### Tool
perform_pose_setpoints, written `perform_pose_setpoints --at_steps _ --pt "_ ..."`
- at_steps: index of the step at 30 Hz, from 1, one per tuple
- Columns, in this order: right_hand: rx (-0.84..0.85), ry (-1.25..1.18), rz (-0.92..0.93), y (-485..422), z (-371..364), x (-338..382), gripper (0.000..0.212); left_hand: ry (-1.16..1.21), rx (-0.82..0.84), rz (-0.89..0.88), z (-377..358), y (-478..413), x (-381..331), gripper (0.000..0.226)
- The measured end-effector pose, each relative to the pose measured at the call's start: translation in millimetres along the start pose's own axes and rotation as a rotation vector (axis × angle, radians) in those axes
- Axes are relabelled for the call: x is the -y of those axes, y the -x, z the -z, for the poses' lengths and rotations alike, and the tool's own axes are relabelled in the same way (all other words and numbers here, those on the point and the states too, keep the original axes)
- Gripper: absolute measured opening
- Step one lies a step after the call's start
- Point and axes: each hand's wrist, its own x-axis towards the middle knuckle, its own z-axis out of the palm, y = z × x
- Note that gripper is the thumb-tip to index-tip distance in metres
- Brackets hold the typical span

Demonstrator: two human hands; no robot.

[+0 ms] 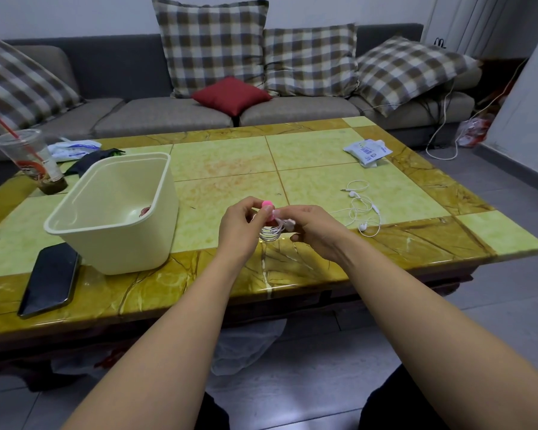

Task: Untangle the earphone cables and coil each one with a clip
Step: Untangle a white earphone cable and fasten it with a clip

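Your table (224, 162) is pale yellow-green tile with a veined amber-brown border, and on it you have a cream bin (131, 243), a black phone (52, 279) and white earphones (362, 209). The clip (266, 203) you hold is bright pink and the coiled cable (271, 234) pale pinkish. Behind, a grey sofa (112, 66) carries brown-and-cream checked cushions (212, 48) and one red cushion (230, 94).

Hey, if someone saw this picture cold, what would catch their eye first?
Probably the centre, above the near edge of the table: the left hand pinches a pink clip while the right hand holds a coiled cable. Next, the big cream tub on the table's left side, and loose white earphones lying to the right.
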Motion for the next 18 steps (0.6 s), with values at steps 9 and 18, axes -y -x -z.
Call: perform_pose_setpoints --at_steps 9,18 --pt "-0.038 -0.346 -0.268 -5 3 -4 0.022 0.047 0.115 -0.04 -3 5 -6 0.008" --pt "0.058 -0.362 -0.3 -6 12 -4 0.098 0.075 0.116 0.029 -2 5 -6 0.019"
